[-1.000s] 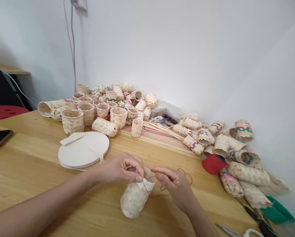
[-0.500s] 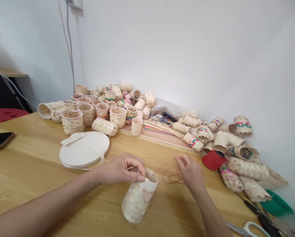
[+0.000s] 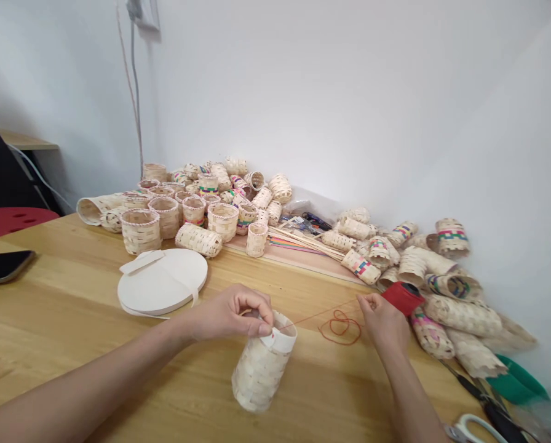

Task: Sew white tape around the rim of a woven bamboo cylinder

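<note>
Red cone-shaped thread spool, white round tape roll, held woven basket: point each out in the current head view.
Red thread spool point(image 3: 401, 299): head view, wound side.
White round tape roll point(image 3: 158, 284): head view, flat top face.
Held woven basket point(image 3: 259, 375): head view, outer side wall.

The light wooden table point(image 3: 165, 381) carries a dark phone point(image 3: 3, 267) at its left and a flat round roll of white strip point(image 3: 162, 282) just in front of many woven baskets point(image 3: 141, 231), some upright, others on their sides. Loops of red thread point(image 3: 340, 327) lie nearer the middle. Along the right are more baskets in a heap point(image 3: 464, 314), a red spool point(image 3: 401, 298), white-handled scissors point(image 3: 478, 424) and a green container point(image 3: 519, 379).
</note>
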The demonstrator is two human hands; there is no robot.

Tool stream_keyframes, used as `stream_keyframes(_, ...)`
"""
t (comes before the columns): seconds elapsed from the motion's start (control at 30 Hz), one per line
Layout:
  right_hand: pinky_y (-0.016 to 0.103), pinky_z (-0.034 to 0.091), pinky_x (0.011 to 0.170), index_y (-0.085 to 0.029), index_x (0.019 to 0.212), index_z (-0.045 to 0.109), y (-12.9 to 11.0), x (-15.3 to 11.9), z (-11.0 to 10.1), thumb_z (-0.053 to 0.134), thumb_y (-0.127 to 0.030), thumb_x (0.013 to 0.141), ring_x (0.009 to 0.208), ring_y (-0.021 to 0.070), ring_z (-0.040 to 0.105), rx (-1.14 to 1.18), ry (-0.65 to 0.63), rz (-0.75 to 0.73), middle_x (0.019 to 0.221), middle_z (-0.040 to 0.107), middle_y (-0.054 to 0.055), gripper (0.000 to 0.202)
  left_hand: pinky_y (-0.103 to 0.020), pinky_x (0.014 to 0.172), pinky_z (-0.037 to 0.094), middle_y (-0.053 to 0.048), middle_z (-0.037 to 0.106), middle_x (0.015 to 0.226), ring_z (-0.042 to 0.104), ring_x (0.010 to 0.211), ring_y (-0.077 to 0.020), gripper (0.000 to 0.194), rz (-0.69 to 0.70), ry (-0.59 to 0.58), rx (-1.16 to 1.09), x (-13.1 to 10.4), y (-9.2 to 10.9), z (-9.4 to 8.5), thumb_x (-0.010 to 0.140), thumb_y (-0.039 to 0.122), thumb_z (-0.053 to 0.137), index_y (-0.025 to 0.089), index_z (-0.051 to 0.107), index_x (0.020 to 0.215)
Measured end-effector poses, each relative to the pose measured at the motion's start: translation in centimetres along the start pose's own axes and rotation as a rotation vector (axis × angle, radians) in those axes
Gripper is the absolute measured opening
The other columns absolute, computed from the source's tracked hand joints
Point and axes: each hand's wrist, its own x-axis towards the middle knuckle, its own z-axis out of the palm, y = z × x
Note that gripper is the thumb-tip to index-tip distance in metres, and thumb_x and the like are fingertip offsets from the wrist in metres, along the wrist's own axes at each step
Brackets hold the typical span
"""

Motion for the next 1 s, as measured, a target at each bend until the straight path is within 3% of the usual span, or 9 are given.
stream_keyframes(0.23, 0.028, 0.031, 0.052, -0.022, 0.073, 0.068, 0.7, 0.6, 0.1, 0.055, -0.043, 0.077, 0.059, 0.0227, 0.056, 0.255, -0.02, 0.065, 0.059, 0.061, 0.006, 0.025, -0.02, 0.059, 0.034, 0.001, 0.054, 0.068, 0.045, 0.062, -0.009, 0.027, -0.012, 0.021, -0.011, 0.0, 0.0, -0.1, 0.073, 0.036, 0.071, 0.011, 0.065, 0.07)
stream_keyframes(0.37, 0.027, 0.035, 0.048, -0.015, 0.093, 0.068, 0.7, 0.7, 0.2, 0.049, -0.051, 0.076, 0.053, 0.0188, 0.051, 0.597, -0.109, 0.032, 0.057, 0.056, 0.002, 0.043, -0.021, 0.063, 0.037, 0.0, 0.054, 0.07, 0.047, 0.066, -0.0103, 0.028, 0.019, 0.095, 0.084, 0.1, 0.6, -0.3, 0.077, 0.038, 0.066, 0.011, 0.063, 0.073)
stream_keyframes(0.5, 0.026, 0.038, 0.043, -0.013, 0.118, 0.057, 0.0, -0.1, 0.1, 0.051, -0.049, 0.074, 0.05, 0.0155, 0.048, 0.928, -0.255, -0.051, 0.062, 0.053, -0.001, 0.057, -0.022, 0.065, 0.038, -0.001, 0.057, 0.074, 0.051, 0.069, -0.0121, 0.022, 0.115, 0.197, 0.401, 0.1, 1.2, -0.2, 0.086, 0.031, 0.057, 0.013, 0.063, 0.075)
stream_keyframes(0.63, 0.025, 0.043, 0.047, -0.016, 0.115, 0.06, -1.6, -1.8, -0.4, 0.063, -0.047, 0.071, 0.056, 0.0134, 0.053, 1.086, -0.354, -0.156, 0.077, 0.061, 0.003, 0.054, -0.024, 0.066, 0.035, -0.004, 0.063, 0.088, 0.054, 0.076, -0.0135, 0.018, 0.366, 0.228, 0.966, -0.1, 0.4, -0.2, 0.091, 0.022, 0.048, 0.018, 0.065, 0.086)
stream_keyframes(0.73, 0.024, 0.046, 0.048, -0.016, 0.104, 0.063, -3.4, -3.7, -0.9, 0.062, -0.048, 0.077, 0.055, 0.0129, 0.056, 1.099, -0.388, -0.282, 0.08, 0.067, 0.006, 0.042, -0.027, 0.063, 0.032, -0.003, 0.063, 0.089, 0.052, 0.074, -0.014, 0.021, 0.493, 0.17, 1.294, 0.0, -0.5, -0.3, 0.092, 0.016, 0.044, 0.022, 0.064, 0.096)
stream_keyframes(0.83, 0.025, 0.049, 0.054, -0.018, 0.087, 0.067, -5.2, -5.8, -1.2, 0.056, -0.038, 0.085, 0.057, 0.0143, 0.06, 0.971, -0.394, -0.501, 0.071, 0.068, 0.004, 0.024, -0.028, 0.065, 0.033, -0.003, 0.064, 0.089, 0.052, 0.075, -0.0151, 0.023, 0.517, 0.096, 1.39, 0.2, -1.0, -0.2, 0.093, 0.014, 0.042, 0.021, 0.061, 0.104)
stream_keyframes(0.93, 0.025, 0.047, 0.062, -0.022, 0.087, 0.071, -6.5, -7.6, -1.3, 0.05, -0.024, 0.09, 0.068, 0.0149, 0.061, 0.778, -0.27, -0.869, 0.074, 0.067, 0.004, 0.021, -0.027, 0.065, 0.034, -0.004, 0.063, 0.086, 0.052, 0.074, -0.0159, 0.021, 0.498, 0.032, 1.418, 0.3, -1.1, 0.0, 0.094, 0.013, 0.041, 0.018, 0.059, 0.102)
stream_keyframes(1.0, 0.024, 0.044, 0.061, -0.024, 0.089, 0.071, -6.9, -8.2, -1.2, 0.048, -0.018, 0.091, 0.072, 0.0147, 0.058, 0.649, -0.14, -1.033, 0.077, 0.065, 0.004, 0.023, -0.027, 0.063, 0.034, -0.003, 0.062, 0.084, 0.051, 0.071, -0.0156, 0.02, 0.479, 0.009, 1.423, 0.3, -1.2, 0.1, 0.093, 0.012, 0.04, 0.017, 0.059, 0.098)
